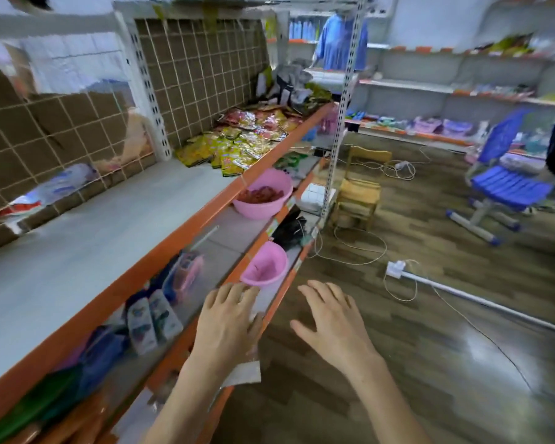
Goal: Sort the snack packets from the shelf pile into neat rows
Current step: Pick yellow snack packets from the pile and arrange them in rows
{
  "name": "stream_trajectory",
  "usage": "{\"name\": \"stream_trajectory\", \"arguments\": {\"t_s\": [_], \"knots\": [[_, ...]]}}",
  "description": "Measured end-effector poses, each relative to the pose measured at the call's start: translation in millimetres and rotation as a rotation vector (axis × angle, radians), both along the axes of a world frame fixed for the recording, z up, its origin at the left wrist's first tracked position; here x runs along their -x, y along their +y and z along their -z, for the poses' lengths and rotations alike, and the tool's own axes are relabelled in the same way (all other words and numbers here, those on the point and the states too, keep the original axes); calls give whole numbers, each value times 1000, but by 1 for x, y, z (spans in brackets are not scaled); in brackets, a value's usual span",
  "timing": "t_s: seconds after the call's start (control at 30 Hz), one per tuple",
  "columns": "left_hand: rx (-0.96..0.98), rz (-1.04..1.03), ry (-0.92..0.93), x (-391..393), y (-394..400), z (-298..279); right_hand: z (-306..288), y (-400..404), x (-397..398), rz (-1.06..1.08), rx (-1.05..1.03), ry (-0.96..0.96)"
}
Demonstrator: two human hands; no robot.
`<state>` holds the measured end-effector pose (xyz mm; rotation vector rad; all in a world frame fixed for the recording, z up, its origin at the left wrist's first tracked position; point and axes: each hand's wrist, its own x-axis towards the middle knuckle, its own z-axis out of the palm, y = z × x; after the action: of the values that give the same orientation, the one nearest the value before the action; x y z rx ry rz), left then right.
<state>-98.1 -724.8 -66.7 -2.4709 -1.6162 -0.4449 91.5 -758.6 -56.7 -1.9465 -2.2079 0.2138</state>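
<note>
Reaching forward at about six o'clock, the left hand (229,322) and the right hand (330,325) both show spread, relaxed fingers and hold nothing; the left hovers over the orange front edge of a lower shelf (269,318), whether touching it cannot be told, and the right hangs over the wood-patterned floor (430,363). Just beyond the left fingertips, at twelve o'clock from them, a small pink plastic basin (265,264) tilts on the lower shelf, its contents unclear. Farther along, a larger round pink basin (263,193) holds reddish pieces. The snack packets (241,139), glossy yellow, red and gold foil pouches, lie in a loose overlapping pile on the grey top shelf (109,225), at about eleven o'clock and well apart from both hands. Behind them stands a brown tiled back panel (202,68). White bottles (151,318) lie at nine o'clock of the left hand.
</note>
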Motion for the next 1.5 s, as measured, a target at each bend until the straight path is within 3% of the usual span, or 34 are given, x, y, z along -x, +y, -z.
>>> {"name": "stream_trajectory", "arguments": {"t_s": [0.2,0.5,0.8,1.1,1.5], "knots": [[68,41,23,-44,61,16,2,47,-40,12,43,-7],[23,136,-121,-121,212,29,-3,185,-106,54,61,-18],[-48,26,-185,-140,364,14,-6,345,-143,14,40,34],[73,-161,-248,-153,461,4,11,475,-170,-75,70,83],[36,-420,-355,-204,613,-23,-8,703,-222,-367,4,132]]}}
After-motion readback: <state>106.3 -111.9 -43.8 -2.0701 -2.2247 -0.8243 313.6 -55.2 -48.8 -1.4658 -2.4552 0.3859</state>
